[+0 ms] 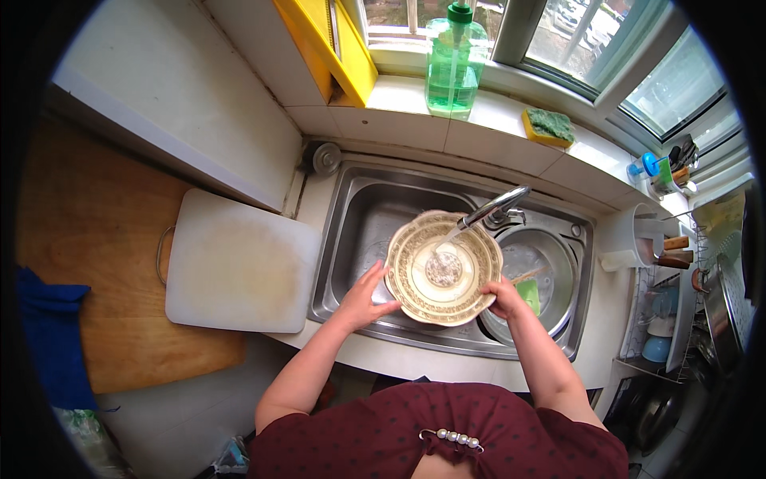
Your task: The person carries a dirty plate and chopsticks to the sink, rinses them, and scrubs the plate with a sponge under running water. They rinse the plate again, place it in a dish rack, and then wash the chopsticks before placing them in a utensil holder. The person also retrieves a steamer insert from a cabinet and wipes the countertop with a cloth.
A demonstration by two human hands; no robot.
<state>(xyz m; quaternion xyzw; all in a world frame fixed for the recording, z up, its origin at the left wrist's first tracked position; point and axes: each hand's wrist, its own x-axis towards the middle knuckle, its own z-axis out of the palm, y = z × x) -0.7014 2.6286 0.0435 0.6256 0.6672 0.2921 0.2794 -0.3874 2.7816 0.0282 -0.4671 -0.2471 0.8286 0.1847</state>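
A patterned, scallop-rimmed plate or shallow bowl (444,269) is held above the double stainless-steel sink (359,197). Water runs into it from the chrome faucet (494,206). My right hand (504,298) grips the rim at the lower right. My left hand (362,300) is at the rim's left side, fingers spread, with fingertips at the edge; whether it bears weight I cannot tell. Behind the plate, in the right basin, stands a round metal basin (565,269) holding water, a green sponge or cloth (529,297) and what look like chopsticks (529,275).
A white cutting board (242,263) lies left of the sink. On the windowsill stand a green soap bottle (456,69) and a yellow-green sponge (547,127). A clear container (634,236) and a dish rack (649,359) are at the right. A blue cloth (54,335) hangs far left.
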